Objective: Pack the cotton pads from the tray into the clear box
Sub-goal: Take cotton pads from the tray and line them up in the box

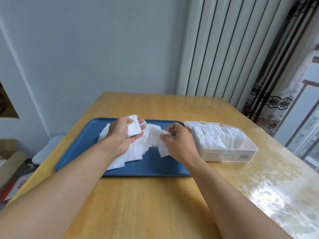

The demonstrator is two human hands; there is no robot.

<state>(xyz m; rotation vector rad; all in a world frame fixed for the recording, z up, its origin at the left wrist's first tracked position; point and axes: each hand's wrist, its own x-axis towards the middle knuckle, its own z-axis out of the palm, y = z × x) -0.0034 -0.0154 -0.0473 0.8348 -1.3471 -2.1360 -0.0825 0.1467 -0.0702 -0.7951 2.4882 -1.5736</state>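
Bare forearms reach from the near edge of the wooden surface (pixel 155 204) toward the blue tray (pixel 155 166). Left hand (pixel 124 133), palm up, cradles a small squared stack of cotton pads (pixel 133 125) under its thumb. Loose cotton pads (pixel 133 152) lie heaped on the tray beneath and between both hands. Right hand (pixel 177 142) pinches one pad (pixel 155 135) by its edge with its fingertips. Just right of that hand stands the clear box (pixel 224 152), lid open, already mostly filled with upright pads. Pads are judged light, soft and limp, easily creased or scattered; best gripped by the edges and squared into a stack before insertion.
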